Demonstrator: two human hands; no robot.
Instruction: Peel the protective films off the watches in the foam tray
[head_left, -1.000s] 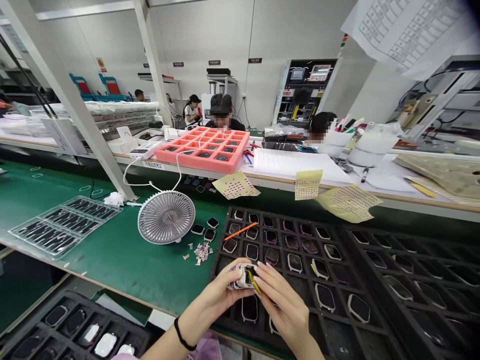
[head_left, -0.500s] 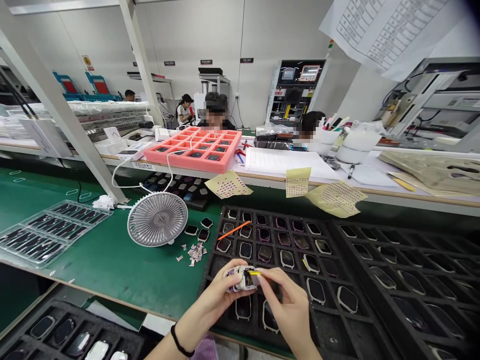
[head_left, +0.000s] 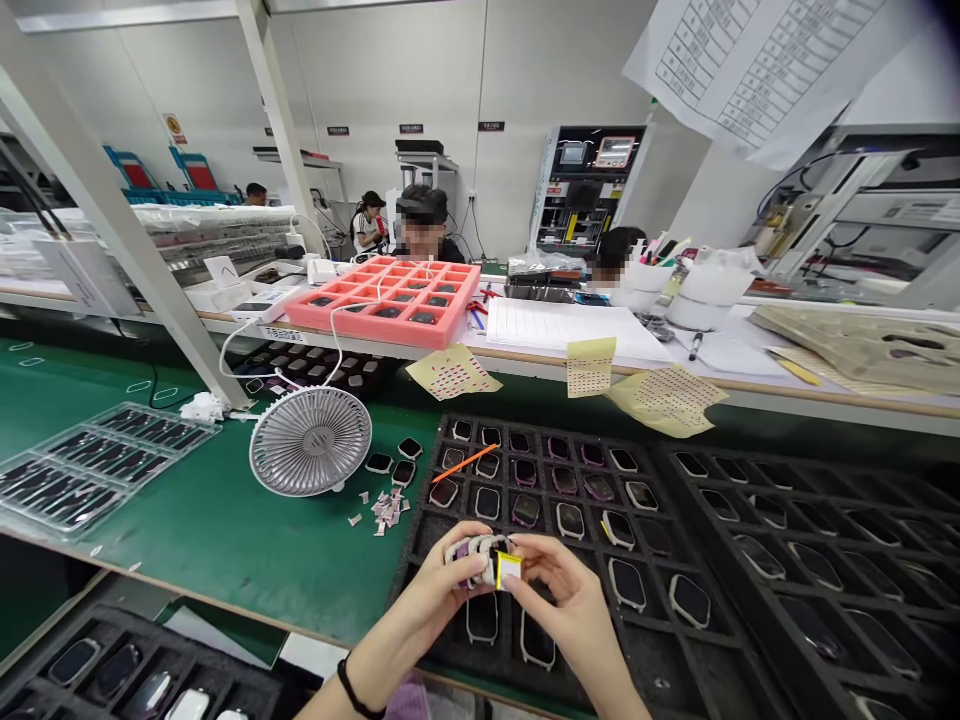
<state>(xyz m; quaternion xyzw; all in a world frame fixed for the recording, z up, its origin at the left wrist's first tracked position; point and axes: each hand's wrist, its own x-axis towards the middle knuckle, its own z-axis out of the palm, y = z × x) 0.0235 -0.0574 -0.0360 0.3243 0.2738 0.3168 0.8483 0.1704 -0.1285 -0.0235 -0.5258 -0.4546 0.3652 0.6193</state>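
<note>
My left hand [head_left: 429,598], with a black band at the wrist, is closed around several smartwatch cases [head_left: 463,552] held together in a row, grey and purple. At the open end of the row, my right hand [head_left: 574,605] pinches a small flat battery [head_left: 510,571], silvery white with yellow edges, between thumb and fingers. The battery's face is turned toward me, and it overlaps the end case. Whether it is still joined to the case is hidden. Both hands are above the near part of a black foam tray [head_left: 660,655] of watches.
An orange stick [head_left: 465,463] lies across the tray. Left of it are a round fan [head_left: 311,440], small loose pieces [head_left: 390,510] and a clear tray of dark parts [head_left: 97,465]. A pink foam tray [head_left: 450,325] sits on the shelf. Co-workers are beyond it.
The battery has turned from nearly edge-on to showing its broad face at the case's open end. My right thumb has moved lower on it; my left hand keeps its hold.
</note>
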